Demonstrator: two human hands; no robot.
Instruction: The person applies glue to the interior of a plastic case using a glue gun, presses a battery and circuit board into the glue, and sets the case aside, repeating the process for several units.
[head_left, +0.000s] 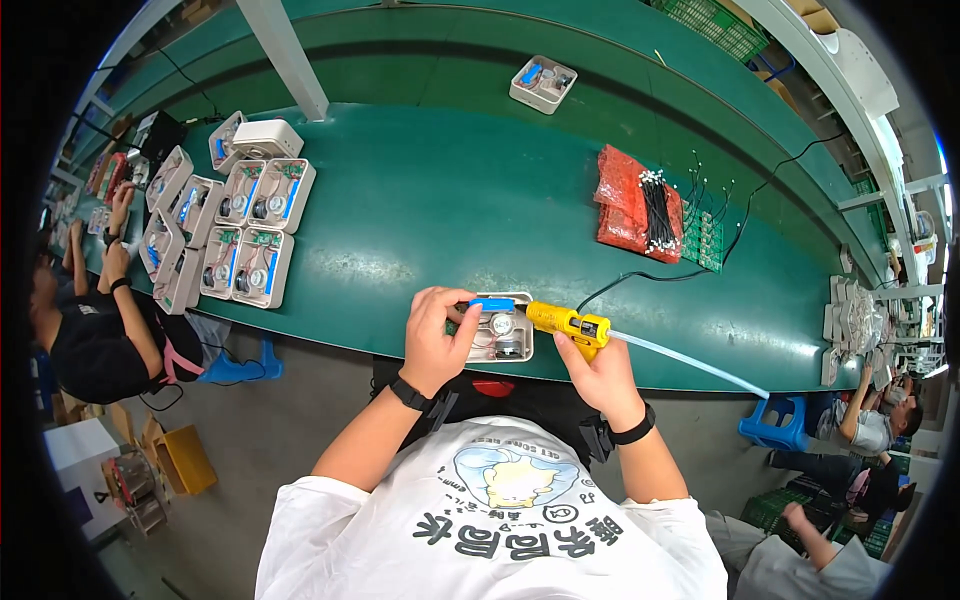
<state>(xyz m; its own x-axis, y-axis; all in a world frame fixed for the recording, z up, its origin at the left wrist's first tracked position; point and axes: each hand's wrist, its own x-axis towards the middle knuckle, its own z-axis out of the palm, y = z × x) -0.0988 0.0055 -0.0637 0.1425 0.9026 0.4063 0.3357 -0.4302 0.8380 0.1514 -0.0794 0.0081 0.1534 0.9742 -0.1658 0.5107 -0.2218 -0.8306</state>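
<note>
a glossy green bench point(460, 180) stretches across the room above a grey floor point(320, 375). by a clock centred on the open pale case point(529, 345), a cluster of similar cases point(250, 215) sits at ten, one lone case point(543, 84) at twelve, and a red bag point(622, 205) with black cables point(658, 215) and green circuit boards point(704, 238) at two. a co-worker in black point(95, 345) is at nine; a blue stool point(775, 430) stands at four. the open pale case is at the bench's near edge. along its twelve o'clock side is a blue block point(494, 304), long axis running nine to three; the left hand point(437, 340) has its grip pinching the nine o'clock end. the right hand point(605, 378) has its grip wrapped around a yellow glue gun point(566, 322), nozzle pointing just past nine, close to the block; a pale rod point(690, 362) trails from its back towards four.
</note>
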